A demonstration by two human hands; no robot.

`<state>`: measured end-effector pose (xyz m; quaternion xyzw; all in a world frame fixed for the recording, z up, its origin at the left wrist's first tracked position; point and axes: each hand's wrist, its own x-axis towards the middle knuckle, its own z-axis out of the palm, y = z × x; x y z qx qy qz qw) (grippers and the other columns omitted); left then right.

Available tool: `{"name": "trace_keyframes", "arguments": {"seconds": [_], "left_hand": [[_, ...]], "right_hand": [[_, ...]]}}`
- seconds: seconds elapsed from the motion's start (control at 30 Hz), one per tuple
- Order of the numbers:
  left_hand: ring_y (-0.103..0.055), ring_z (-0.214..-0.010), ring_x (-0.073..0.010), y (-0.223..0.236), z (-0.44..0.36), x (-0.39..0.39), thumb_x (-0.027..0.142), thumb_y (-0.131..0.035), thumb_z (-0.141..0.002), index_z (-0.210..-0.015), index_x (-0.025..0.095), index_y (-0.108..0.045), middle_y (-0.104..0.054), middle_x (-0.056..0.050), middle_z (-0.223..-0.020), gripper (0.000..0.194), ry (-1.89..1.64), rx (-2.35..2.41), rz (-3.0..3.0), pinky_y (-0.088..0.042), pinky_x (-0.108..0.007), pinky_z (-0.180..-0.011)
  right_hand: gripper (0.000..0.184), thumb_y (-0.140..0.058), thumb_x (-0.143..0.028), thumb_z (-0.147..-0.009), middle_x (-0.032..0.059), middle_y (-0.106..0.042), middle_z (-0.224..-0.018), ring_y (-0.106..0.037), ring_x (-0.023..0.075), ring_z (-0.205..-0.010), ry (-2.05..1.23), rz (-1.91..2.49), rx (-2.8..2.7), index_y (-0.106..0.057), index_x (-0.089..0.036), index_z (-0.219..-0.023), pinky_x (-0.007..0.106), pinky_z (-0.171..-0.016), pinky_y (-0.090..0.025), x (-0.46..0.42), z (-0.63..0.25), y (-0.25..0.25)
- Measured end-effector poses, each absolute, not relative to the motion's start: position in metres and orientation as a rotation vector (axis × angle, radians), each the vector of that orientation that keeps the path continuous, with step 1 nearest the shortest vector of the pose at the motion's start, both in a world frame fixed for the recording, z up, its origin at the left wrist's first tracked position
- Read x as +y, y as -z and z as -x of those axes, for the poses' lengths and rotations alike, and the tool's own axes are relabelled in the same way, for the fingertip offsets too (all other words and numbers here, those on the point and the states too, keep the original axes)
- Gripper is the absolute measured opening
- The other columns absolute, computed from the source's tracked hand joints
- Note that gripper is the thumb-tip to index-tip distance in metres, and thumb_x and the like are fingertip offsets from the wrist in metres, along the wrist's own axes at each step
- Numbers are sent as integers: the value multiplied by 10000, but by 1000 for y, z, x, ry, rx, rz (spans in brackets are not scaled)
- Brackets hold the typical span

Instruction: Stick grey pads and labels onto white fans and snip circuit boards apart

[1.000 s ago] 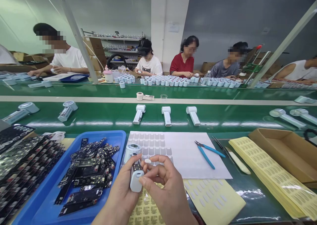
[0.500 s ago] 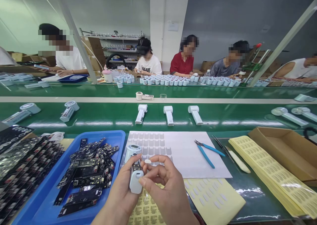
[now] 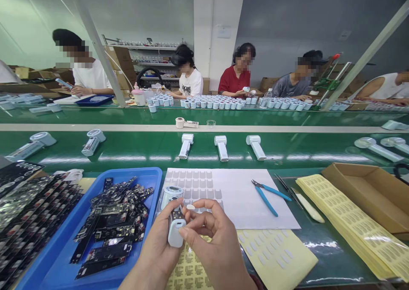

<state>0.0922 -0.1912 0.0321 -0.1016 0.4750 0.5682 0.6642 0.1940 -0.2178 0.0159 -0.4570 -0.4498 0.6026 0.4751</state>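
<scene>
A light blue handheld fan lies in my left hand, which is closed around its handle. The port end faces me, a dark circuit board shows along the handle, and the round head points away. My right hand is curled beside it, with the thumb against the port end. A small white oval sticker sits at the tip of my right index finger. Beneath my hands is a yellow sheet with printed shapes. A white sheet of grey stickers lies just beyond.
Left is a blue tray of circuit boards. To the right lie blue-handled cutters, tweezers, yellow sticker sheets and a cardboard box. Several fans ride the green belt; co-workers sit across it.
The fans on the near belt have shifted slightly right. My hands and the fan in them have barely moved. Across the belt, co-workers have changed posture.
</scene>
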Motion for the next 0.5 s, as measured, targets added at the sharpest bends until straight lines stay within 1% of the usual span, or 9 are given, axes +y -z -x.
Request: {"name": "trace_keyframes", "arguments": {"seconds": [0.13,0.23,0.3,0.33,0.4,0.43,0.47,0.5], "left_hand": [[-538,-406,-79,-31,-94,-192,117,-518,-918,-679,156,-515,-521,0,-519,242,-1266,1032,302,-481,-175,-402],[-547,-418,-70,-32,-97,-196,128,-515,-931,-687,172,-498,-524,6,-528,249,-1291,1001,318,-502,-165,-425],[-554,-414,-64,-35,-100,-201,103,-509,-930,-700,177,-499,-527,10,-534,242,-1309,1011,323,-518,-155,-439],[-564,-416,-62,-36,-101,-203,86,-498,-930,-722,170,-513,-539,4,-551,225,-1305,1016,332,-522,-148,-445],[-578,-420,-60,-39,-101,-207,92,-473,-943,-790,145,-545,-557,-13,-588,177,-1266,990,376,-519,-133,-441],[-579,-417,-59,-40,-100,-208,114,-463,-953,-823,132,-555,-560,-17,-601,160,-1238,956,408,-513,-127,-430],[-575,-410,-57,-41,-98,-210,146,-455,-964,-847,122,-558,-559,-16,-610,157,-1206,907,440,-508,-123,-419],[-564,-400,-51,-40,-95,-211,179,-450,-971,-855,118,-557,-553,-9,-613,169,-1177,856,460,-501,-118,-406]], "right_hand": [[334,-709,-195,-711,-37,-738,-691,-731,223,-874,-1419,1128,-1169,-592,-239,-1021,343,-860,-573,-221,-194,-13],[416,-709,-203,-735,-25,-722,-753,-724,234,-932,-1185,1143,-1333,-593,-258,-1130,371,-910,-568,-225,-193,-6],[572,-766,-232,-704,5,-708,-895,-709,257,-976,-1014,1156,-1415,-561,-278,-1236,389,-895,-578,-225,-193,-2],[676,-806,-241,-665,24,-686,-996,-701,266,-984,-982,1173,-1423,-536,-290,-1282,384,-855,-593,-225,-193,0],[820,-855,-254,-601,47,-613,-1137,-690,261,-960,-1067,1194,-1374,-493,-310,-1335,347,-747,-615,-223,-196,3],[824,-853,-274,-611,49,-580,-1161,-684,245,-934,-1153,1182,-1322,-481,-313,-1345,326,-707,-614,-222,-199,4],[768,-828,-314,-663,47,-560,-1154,-675,225,-909,-1238,1155,-1264,-476,-312,-1345,309,-680,-607,-220,-203,5],[672,-776,-365,-742,46,-547,-1142,-663,209,-894,-1300,1123,-1212,-474,-309,-1340,298,-666,-598,-219,-208,8]]}}
